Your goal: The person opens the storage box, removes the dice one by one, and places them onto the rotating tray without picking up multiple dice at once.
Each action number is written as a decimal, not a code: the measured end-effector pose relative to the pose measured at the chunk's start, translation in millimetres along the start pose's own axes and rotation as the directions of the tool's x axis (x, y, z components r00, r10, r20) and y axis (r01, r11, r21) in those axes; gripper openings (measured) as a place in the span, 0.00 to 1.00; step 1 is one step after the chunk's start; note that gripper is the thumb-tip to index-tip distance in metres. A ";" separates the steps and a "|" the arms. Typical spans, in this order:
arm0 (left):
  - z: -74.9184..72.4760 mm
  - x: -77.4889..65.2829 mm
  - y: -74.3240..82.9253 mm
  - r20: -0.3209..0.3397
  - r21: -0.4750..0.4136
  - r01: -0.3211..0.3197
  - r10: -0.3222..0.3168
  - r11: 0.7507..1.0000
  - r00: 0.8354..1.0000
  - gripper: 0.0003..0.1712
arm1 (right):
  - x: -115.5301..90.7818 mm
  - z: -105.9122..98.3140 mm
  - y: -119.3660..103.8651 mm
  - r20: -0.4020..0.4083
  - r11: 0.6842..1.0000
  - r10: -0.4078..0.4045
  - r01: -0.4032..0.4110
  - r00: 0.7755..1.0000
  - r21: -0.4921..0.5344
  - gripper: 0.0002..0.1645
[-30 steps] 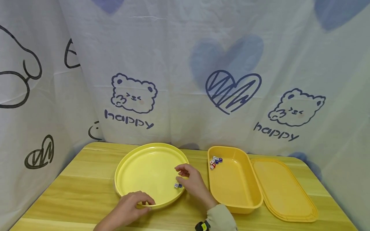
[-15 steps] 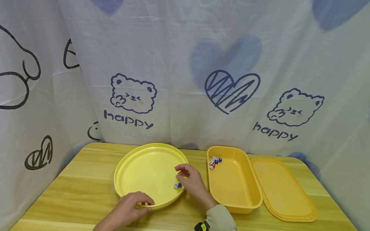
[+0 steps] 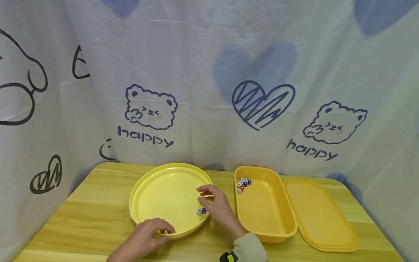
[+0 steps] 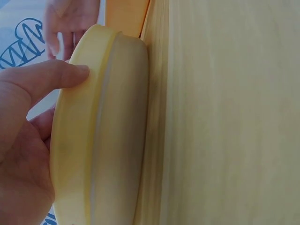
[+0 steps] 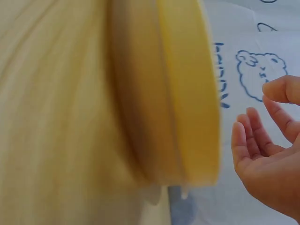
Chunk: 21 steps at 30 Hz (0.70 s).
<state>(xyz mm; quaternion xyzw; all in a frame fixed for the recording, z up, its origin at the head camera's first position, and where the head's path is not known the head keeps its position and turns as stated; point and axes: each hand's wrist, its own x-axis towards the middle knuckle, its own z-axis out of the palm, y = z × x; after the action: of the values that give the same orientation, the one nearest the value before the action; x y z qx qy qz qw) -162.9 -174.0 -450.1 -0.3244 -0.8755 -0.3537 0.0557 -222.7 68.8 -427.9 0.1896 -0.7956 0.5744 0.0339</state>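
A round yellow tray (image 3: 170, 196) lies on the table, with a white die (image 3: 199, 211) and a dark blue die (image 3: 204, 210) side by side near its right rim. My left hand (image 3: 148, 233) grips the tray's near rim. In the left wrist view its thumb (image 4: 70, 76) presses the outer wall, while the other fingers reach inside, partly hidden. Over the right rim hovers my right hand (image 3: 217, 205), its fingers loosely bent and apart from the dice. In the right wrist view nothing shows between its fingers (image 5: 253, 136).
Right of the tray stands an orange-yellow rectangular box (image 3: 262, 211). Several white, blue and red dice (image 3: 241, 184) are gathered in its far left corner. A matching lid (image 3: 322, 216) lies flat beside the box. Behind the wooden table (image 3: 85, 218) hangs a printed white cloth (image 3: 203, 72).
Both hands stay almost where they were. The white and blue dice lie in nearly the same spot in the tray, and the blue one is less covered by the right hand.
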 end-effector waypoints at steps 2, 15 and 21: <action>0.8 0.3 -0.5 -0.003 0.002 -0.007 0.007 1.000 1.000 0.05 | -0.4 -2.2 -6.5 -0.003 1.000 -0.006 0.006 1.000 -0.001 0.13; 3.0 -1.0 0.1 0.007 -0.005 0.029 -0.029 1.000 1.000 0.05 | 19.1 -41.3 -42.9 -0.050 0.990 -0.046 0.039 0.998 -0.137 0.14; 2.6 -2.1 0.3 0.020 -0.001 0.049 -0.049 0.999 0.999 0.06 | 34.9 -68.7 -41.5 -0.064 0.981 -0.007 -0.005 0.998 -0.196 0.15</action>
<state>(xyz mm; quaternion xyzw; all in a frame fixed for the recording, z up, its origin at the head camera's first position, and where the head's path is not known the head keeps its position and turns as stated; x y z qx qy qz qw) -160.8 -173.3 -452.5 -0.3065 -0.8834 -0.3524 0.0381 -252.2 112.2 -357.9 0.1672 -0.8468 0.4989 0.0782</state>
